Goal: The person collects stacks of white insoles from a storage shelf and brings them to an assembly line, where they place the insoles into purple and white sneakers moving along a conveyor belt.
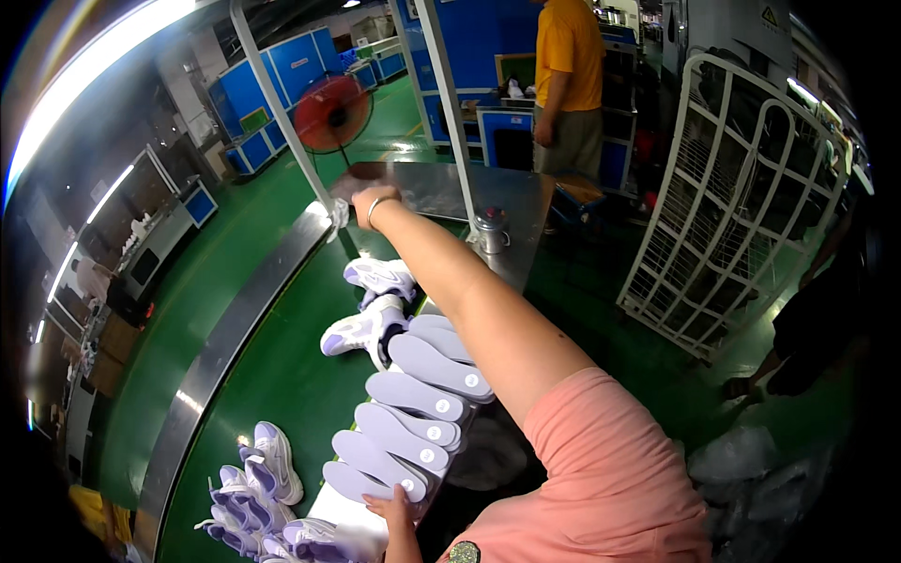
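My right arm in a pink sleeve stretches far forward across the work line. At its end my right hand (376,204), with a bangle at the wrist, looks curled closed near a blurred brownish patch; what it holds, if anything, I cannot make out. Close to me, my left hand (395,512) has its fingers apart and touches the nearest grey-lilac insoles (357,481). Several such insoles with round white stickers overlap in a row on a white strip. Beyond them lie two white-and-lilac sneakers (361,330). More sneakers (251,497) are grouped at the near left.
A metal rail (211,375) borders the green surface on the left. A metal lidded jug (491,231) stands beside a white post. Further off are a red fan (333,114), a person in a yellow shirt (570,66) and a white wire cage trolley (732,206). Plastic bags (737,455) lie lower right.
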{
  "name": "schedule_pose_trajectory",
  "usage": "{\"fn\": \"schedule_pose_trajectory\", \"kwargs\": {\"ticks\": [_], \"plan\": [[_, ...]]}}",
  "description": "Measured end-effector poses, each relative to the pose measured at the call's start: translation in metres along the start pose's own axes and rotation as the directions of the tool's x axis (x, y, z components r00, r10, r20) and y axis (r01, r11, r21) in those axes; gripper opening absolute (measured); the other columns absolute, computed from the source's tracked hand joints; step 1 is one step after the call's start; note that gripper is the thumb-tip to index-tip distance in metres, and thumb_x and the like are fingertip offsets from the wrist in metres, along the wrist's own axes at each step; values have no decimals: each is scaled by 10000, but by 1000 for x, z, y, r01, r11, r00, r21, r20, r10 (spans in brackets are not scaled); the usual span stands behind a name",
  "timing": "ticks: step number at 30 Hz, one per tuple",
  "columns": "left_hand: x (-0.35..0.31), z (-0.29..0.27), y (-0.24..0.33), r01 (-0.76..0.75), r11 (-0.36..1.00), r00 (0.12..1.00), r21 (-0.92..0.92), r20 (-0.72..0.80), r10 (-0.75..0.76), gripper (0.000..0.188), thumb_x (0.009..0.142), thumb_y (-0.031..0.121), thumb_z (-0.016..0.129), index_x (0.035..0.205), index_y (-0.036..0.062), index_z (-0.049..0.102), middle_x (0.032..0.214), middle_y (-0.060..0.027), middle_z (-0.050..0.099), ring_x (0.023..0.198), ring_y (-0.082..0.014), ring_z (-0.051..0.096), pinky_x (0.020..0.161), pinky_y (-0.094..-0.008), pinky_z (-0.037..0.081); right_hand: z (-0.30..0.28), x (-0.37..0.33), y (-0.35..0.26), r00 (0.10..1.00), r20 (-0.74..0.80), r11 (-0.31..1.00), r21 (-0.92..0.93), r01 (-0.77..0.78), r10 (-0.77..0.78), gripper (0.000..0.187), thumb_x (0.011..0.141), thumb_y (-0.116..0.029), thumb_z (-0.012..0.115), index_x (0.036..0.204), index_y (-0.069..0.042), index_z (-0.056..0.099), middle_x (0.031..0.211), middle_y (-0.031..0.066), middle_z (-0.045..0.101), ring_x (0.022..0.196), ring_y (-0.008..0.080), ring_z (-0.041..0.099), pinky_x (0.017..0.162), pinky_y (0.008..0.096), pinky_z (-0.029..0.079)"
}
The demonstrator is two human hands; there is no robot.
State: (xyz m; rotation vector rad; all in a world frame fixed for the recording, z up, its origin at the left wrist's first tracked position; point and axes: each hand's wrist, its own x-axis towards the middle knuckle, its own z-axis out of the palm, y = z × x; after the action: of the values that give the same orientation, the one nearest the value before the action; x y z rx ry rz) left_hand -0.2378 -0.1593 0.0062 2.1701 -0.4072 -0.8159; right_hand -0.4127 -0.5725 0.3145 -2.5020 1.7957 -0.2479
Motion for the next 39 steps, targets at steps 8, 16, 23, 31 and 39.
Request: {"fn": "schedule_pose_trajectory", "kwargs": {"ticks": [8,16,23,31,39], "plan": [[18,29,-11,-229,955,969,189,140,205,1000,623,358,658,1290,-66,46,1324,-273,67,1247,-358,94,1020,-365,136,225,-108,136,955,239,968,221,121,-174,422,644,-259,616,1012,-63,552,959,179,569,883,300,551,778,363,433],[8,11,-7,-27,995,998,95,57,22,975,647,327,665,1325,58,18,1336,-256,-15,1234,-386,128,996,-393,200,241,-201,100,977,211,990,142,3,-33,567,657,-356,596,1150,-116,450,1056,169,488,954,315,502,812,370,413],[11,15,-12,-75,990,997,116,34,71,969,648,331,665,1324,52,30,1334,-254,15,1230,-380,138,993,-395,204,234,-211,92,969,212,987,72,-142,124,450,679,-373,594,1036,-120,490,1020,155,502,899,310,533,744,391,446],[24,5,-26,-250,948,967,197,97,235,1015,601,372,665,1298,-39,53,1318,-288,76,1242,-388,90,1024,-385,119,175,-115,79,946,309,991,-121,-57,93,507,733,-302,499,1211,-176,385,1091,126,521,1031,300,484,838,442,388],[1,12,4,-63,992,996,113,76,54,1001,608,297,670,1324,60,11,1325,-283,12,1231,-402,118,1006,-396,179,12,16,44,978,-173,993,-5,-120,117,391,739,-166,476,1115,-104,391,957,129,588,866,302,574,683,402,457]]}}
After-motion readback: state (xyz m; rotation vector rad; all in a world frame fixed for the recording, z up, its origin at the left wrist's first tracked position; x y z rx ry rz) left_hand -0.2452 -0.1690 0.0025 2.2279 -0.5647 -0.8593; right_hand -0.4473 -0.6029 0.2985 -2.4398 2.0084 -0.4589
